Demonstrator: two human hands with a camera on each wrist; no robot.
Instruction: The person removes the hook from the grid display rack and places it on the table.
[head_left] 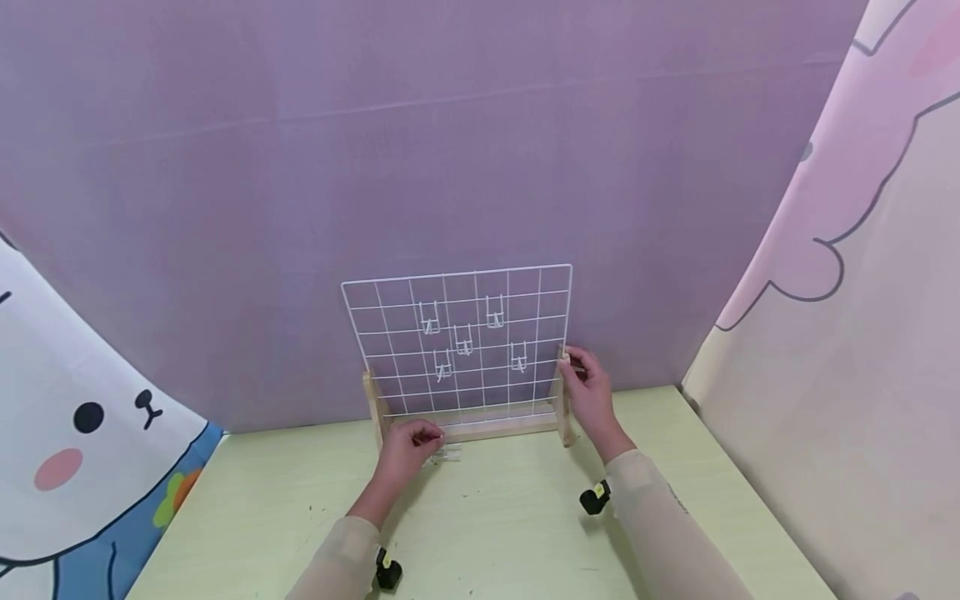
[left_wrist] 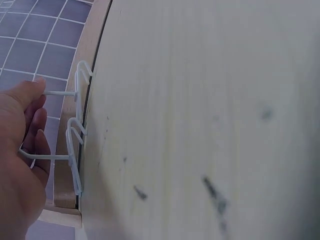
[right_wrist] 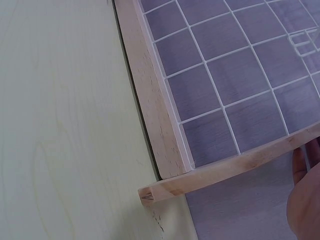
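A white wire grid [head_left: 390, 333] stands in a wooden stand [head_left: 495, 421] at the back of a pale green table [head_left: 487, 525]. Several white hooks [head_left: 463, 340] hang on the grid. My left hand [head_left: 408, 446] lies at the foot of the stand, and its fingers pinch two loose white hooks [left_wrist: 75, 95] that lie against the wooden base rail [left_wrist: 85, 55]. My right hand [head_left: 587, 387] grips the stand's right upright. In the right wrist view only its fingertips [right_wrist: 302, 205] show, beside the wooden foot [right_wrist: 170, 187] and the grid [right_wrist: 210, 85].
A purple backdrop [head_left: 450, 150] hangs right behind the stand. Cartoon curtains close off the left [head_left: 75, 433] and right [head_left: 862, 333] sides. Small dark specks mark the tabletop [left_wrist: 210, 185].
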